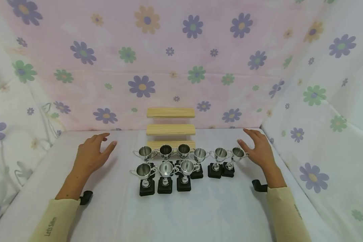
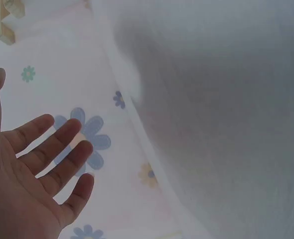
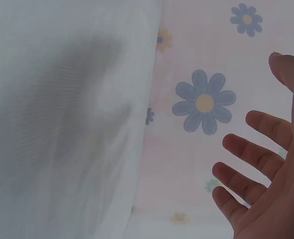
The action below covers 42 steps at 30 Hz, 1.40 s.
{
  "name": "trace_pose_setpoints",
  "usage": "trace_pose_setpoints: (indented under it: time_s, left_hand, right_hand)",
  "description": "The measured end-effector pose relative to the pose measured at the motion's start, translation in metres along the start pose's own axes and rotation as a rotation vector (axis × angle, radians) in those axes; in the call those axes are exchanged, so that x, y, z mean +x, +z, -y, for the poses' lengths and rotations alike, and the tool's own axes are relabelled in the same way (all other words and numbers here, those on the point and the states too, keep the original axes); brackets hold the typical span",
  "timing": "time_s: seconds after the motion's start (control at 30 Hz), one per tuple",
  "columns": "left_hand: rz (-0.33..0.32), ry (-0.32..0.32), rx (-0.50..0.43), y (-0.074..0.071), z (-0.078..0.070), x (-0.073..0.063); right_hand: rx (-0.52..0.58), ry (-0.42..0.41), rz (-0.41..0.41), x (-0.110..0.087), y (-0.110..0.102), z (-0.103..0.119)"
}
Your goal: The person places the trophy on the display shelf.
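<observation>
Several small silver trophy cups on black bases stand upright on the white table. The front row holds a left trophy (image 1: 145,190), a middle trophy (image 1: 165,186) and a right trophy (image 1: 184,184); behind them is a longer row that ends at the rightmost trophy (image 1: 228,170). My left hand (image 1: 92,153) is held left of the trophies with thumb and fingers spread, holding nothing. On the other side my right hand (image 1: 258,151), also spread and holding nothing, is nearest the rightmost trophy's handle. Both wrist views show the fingers apart.
A stepped rack of pale wooden slats (image 1: 170,129) stands behind the trophies, its lowest slat partly hidden by the cups. Flower-printed cloth (image 1: 169,67) hangs behind the white table (image 1: 199,215) and along both sides. Each wrist wears a black mount.
</observation>
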<state>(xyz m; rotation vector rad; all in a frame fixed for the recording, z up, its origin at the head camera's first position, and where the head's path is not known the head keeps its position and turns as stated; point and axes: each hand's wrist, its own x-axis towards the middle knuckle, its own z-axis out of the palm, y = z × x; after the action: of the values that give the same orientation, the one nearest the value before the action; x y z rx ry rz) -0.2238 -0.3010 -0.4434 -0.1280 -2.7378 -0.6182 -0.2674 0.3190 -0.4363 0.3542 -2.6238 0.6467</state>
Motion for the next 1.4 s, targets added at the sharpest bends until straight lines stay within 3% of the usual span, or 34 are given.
trace_pose_setpoints:
  time_s: [0.33,0.7,1.07,1.4]
  left_hand:
    - [0.028,0.047,-0.1,0.005,-0.016,0.007]
    - [0.135,0.04,-0.217,0.016,-0.041,0.015]
    - [0.197,0.052,-0.274,0.033,-0.057,0.022]
    - [0.281,0.073,-0.348,0.048,-0.069,0.029]
  right_hand:
    - [0.079,-0.084,-0.103,0.002,-0.012,0.005]
    - [0.1,-0.076,-0.067,-0.002,-0.023,0.018]
    - [0.133,-0.149,-0.064,-0.008,-0.036,0.036]
    - [0.118,-0.196,0.003,-0.016,-0.047,0.054]
